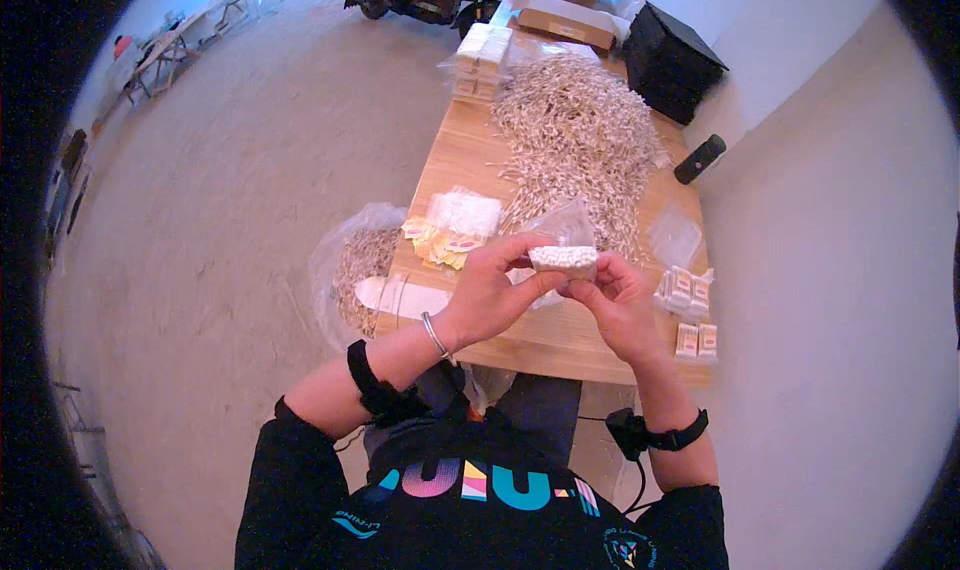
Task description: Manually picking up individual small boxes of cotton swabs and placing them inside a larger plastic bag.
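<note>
Over the near part of the table, both hands hold a clear plastic bag [568,227] with a tight bundle of cotton swabs [563,258], their white tips facing up toward me. My left hand [492,288] grips its left side, thumb along the lower edge. From the right, my right hand [622,305] pinches the bundle with thumb and fingers. A large loose heap of cotton swabs [580,135] lies just beyond. Left of my hands are yellow printed cards [437,243] and a stack of clear bags [465,213].
Filled small packs [684,292] and two more packs [696,341] sit at the table's right edge. Bundled white packs [482,60] stand far left; a black crate [672,60] and black cylinder [700,159] stand by the wall. A bag of swabs [362,270] is beside the table.
</note>
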Demonstrator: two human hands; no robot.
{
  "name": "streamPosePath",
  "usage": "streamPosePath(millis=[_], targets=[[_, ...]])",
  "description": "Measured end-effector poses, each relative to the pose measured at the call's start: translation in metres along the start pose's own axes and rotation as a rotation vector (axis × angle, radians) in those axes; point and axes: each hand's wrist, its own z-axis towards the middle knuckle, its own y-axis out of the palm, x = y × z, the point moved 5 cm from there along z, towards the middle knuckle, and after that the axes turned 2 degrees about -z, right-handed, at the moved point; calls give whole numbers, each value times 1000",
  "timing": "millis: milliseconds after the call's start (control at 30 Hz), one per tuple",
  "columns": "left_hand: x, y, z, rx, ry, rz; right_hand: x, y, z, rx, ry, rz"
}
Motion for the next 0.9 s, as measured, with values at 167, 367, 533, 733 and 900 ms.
streamPosePath(millis=[167, 367, 533, 733, 900], targets=[[-5, 0, 1, 49, -242, -282, -6, 2, 0, 64, 11, 60], [-29, -20, 10, 223, -117, 86, -30, -28, 18, 252, 80, -224], [-54, -16, 6, 38, -401, 362, -12, -27, 36, 87, 159, -891], [-56, -10, 6, 66, -322, 220, -1, 15, 73, -190, 41, -1282], [-58, -10, 4, 82, -329, 177, 38, 30, 97, -608, 293, -1646]])
